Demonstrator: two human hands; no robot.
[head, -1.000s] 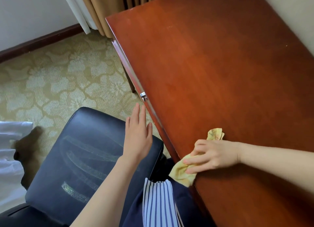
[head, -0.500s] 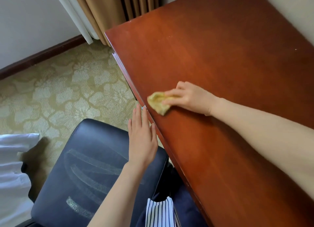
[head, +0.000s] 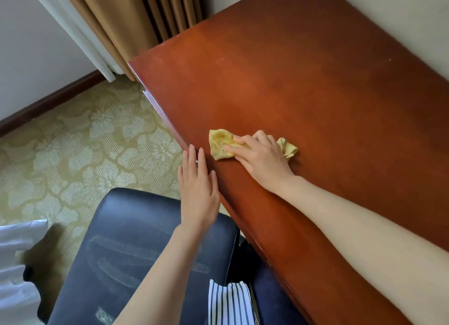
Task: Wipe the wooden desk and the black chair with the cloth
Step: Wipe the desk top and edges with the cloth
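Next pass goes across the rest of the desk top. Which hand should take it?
Right. The right hand presses the yellow cloth onto the desk. The left hand is open by the desk's near edge, above the black chair, holding nothing.

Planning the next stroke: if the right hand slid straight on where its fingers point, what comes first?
Likely the front edge of the wooden desk, past a bare strip; the yellow cloth under the right hand leads. The left hand sits close beside that line.
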